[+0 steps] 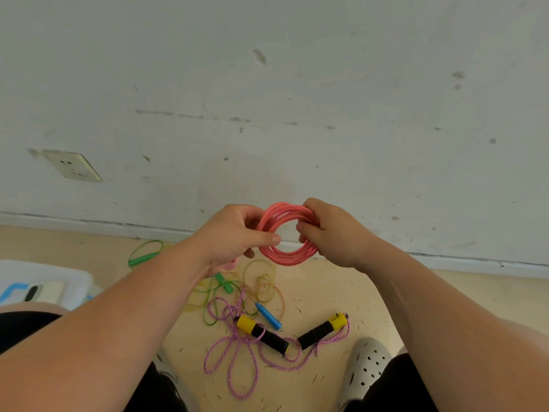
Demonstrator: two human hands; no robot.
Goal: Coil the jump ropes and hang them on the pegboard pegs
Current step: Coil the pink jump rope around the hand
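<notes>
Pink jump rope (280,258) is wound into a tight multi-turn ring. It's held in the air between both hands, in front of the wall (297,99) and above the floor (326,286).

Left hand (237,236) grips the ring's left side, thumb laid across the front, the rest curled behind. Right hand (335,233) grips the right side, fingers (307,234) hooked through the ring and clamped on the strands. A pink bit under the left palm may be a handle. It's mostly hidden, can't tell.

Floor below the hands has loose ropes in a tangle:
- green rope, one handle (144,258) near the skirting, a second handle (225,283) in the tangle
- yellow rope (266,285) in slack loops, blue handle (269,316) at their edge
- braided pink-and-white rope (247,395) sprawled nearest the person, with its two yellow-and-black handles (261,333) (322,330) close together, not touching

White bin (59,275) sits at far left. Wall socket (71,165) is above it. Grey perforated clog (368,367) is at lower right.
</notes>
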